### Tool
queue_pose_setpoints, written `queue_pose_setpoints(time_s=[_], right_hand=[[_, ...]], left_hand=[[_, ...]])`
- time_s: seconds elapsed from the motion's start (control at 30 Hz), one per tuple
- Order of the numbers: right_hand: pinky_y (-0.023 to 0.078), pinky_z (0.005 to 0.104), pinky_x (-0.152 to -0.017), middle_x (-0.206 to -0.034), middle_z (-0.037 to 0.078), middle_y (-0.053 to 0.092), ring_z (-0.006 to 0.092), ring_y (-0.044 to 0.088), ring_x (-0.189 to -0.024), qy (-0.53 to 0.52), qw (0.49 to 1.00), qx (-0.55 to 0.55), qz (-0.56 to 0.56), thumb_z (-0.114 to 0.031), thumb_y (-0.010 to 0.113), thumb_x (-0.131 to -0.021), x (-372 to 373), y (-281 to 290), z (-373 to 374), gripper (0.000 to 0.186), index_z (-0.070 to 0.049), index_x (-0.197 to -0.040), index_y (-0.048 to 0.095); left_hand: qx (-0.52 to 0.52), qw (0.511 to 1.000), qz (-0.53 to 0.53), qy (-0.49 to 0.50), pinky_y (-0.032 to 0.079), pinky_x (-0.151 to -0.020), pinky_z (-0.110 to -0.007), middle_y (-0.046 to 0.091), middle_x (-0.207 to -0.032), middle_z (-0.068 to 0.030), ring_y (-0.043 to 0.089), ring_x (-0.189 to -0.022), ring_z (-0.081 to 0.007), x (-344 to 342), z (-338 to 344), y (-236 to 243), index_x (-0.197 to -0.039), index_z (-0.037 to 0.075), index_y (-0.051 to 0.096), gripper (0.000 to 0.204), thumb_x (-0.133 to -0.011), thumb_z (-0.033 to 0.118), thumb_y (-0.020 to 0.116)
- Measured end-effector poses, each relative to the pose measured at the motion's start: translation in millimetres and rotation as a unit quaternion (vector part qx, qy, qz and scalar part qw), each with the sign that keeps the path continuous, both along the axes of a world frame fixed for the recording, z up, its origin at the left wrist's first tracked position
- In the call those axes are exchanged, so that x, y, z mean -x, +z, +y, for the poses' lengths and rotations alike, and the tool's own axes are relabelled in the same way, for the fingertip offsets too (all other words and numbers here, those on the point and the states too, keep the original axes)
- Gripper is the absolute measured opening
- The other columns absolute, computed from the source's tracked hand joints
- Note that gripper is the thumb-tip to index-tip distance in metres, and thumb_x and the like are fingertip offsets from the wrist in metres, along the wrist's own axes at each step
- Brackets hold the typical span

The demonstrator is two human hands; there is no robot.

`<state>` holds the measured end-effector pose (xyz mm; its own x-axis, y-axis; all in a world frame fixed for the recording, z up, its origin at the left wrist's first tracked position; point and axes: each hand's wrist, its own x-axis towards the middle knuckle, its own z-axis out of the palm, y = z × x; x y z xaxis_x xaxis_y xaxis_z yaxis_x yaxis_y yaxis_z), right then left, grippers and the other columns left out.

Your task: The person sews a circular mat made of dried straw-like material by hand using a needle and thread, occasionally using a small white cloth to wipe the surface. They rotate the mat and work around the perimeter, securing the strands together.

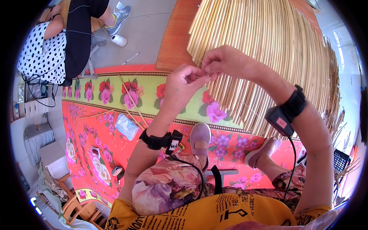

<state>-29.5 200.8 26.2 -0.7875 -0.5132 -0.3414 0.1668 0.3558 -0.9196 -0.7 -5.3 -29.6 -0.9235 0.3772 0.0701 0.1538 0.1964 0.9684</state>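
My left hand (183, 85) and my right hand (228, 63) meet at the left edge of a mat of pale straw-coloured rods (264, 50), both with fingers pinched together. What is between the fingertips is too small to make out. Thin pale thread shows near the mat's edge and across its rods. The mat lies over an orange-brown wooden board (171, 40), whose bare left part shows beyond my fingers. Both wrists carry black strapped devices.
A flowered red-and-green floor covering (92, 126) holds loose sticks, a blue-white packet (126, 126) and small items. A seated person (42, 53) in polka dots is at upper left, near a white thread spool (119, 40). Wooden chairs (88, 211) stand lower left.
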Motion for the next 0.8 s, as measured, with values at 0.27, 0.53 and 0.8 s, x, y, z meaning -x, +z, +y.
queue_pose_setpoints(time_s=[0.27, 0.53, 0.8], right_hand=[[0.052, 0.024, -0.066, -0.081, 0.002, 0.065, 0.0096, 0.064, -0.07, -0.006, 0.999, 0.032, -0.007, -0.006, 0.058, -0.089, -1.4, 4.0, 6.0, 0.008, -0.001, -0.091, 0.064], [0.05, 0.0218, -0.066, -0.085, 0.0, 0.065, 0.0072, 0.062, -0.07, 0.023, 0.999, 0.037, -0.015, -0.005, 0.056, -0.09, 0.3, 4.9, 9.9, 0.009, -0.002, -0.094, 0.064], [0.052, 0.0233, -0.068, -0.085, 0.002, 0.065, 0.009, 0.065, -0.073, 0.031, 0.999, 0.037, -0.023, -0.005, 0.056, -0.09, 0.0, 6.0, 9.4, 0.009, -0.001, -0.094, 0.064]], left_hand=[[-0.019, 0.989, -0.145, 0.029, 0.039, -0.052, -0.017, 0.06, -0.076, 0.0032, 0.051, -0.063, -0.0004, -4.6, 5.9, 24.6, -0.094, 0.0, 0.068, 0.009, -0.087, 0.005, 0.069], [-0.016, 0.998, -0.052, 0.012, 0.039, -0.056, -0.019, 0.059, -0.076, 0.0025, 0.05, -0.065, -0.0019, -0.9, 9.4, 8.4, -0.092, -0.001, 0.068, 0.007, -0.086, 0.003, 0.069], [0.015, 0.999, 0.031, -0.001, 0.037, -0.054, -0.019, 0.058, -0.078, 0.001, 0.047, -0.063, -0.0012, -2.9, 5.6, 19.4, -0.086, -0.002, 0.068, 0.004, -0.085, 0.002, 0.069]])
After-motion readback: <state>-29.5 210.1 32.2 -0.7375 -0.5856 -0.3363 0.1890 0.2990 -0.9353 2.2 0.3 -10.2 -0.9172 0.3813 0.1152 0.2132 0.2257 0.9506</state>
